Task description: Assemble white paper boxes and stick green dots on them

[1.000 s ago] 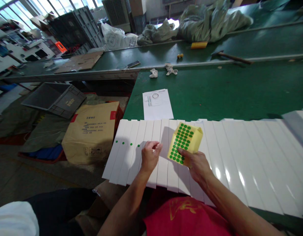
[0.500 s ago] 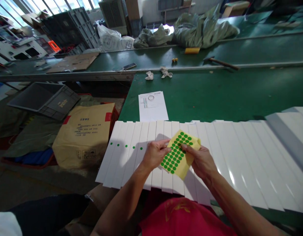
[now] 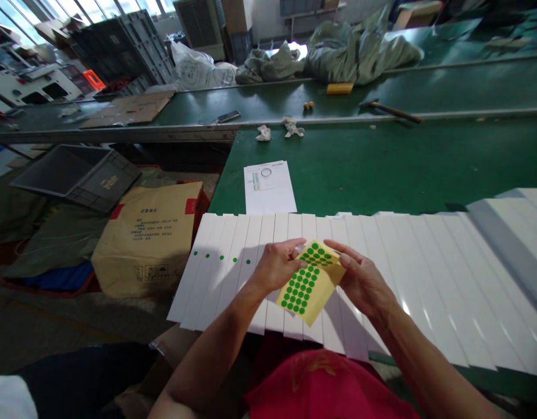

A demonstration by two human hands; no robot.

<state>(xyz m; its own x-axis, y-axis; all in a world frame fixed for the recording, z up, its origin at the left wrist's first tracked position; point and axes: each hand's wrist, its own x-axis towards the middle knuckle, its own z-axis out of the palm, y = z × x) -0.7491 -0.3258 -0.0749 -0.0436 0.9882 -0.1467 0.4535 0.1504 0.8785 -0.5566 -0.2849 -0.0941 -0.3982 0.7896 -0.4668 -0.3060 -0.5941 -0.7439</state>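
Note:
A yellow-backed sticker sheet (image 3: 323, 285) with rows of green round dots is between my hands, over the white strips. My left hand (image 3: 274, 265) pinches its left edge, thumb on the front. At its upper right edge is my right hand (image 3: 362, 279), thumb and fingers closed on the sheet, which bends across its upper part. Whether a loose dot is on a fingertip, I cannot make out. Below lie overlapping white strips (image 3: 224, 291) in a long row. Several at the left end each bear one green dot (image 3: 221, 257).
A printed paper (image 3: 270, 189) lies behind the strips on the green table (image 3: 381, 169). Farther back are crumpled tissues (image 3: 263, 133) and a hammer (image 3: 393, 110). At the left stand a brown carton (image 3: 141, 238) and a grey crate (image 3: 76, 177).
The sheet has tilted and now bends across its upper part. My right hand has slid from the dots on its front out to the upper right edge. My left hand keeps its pinch.

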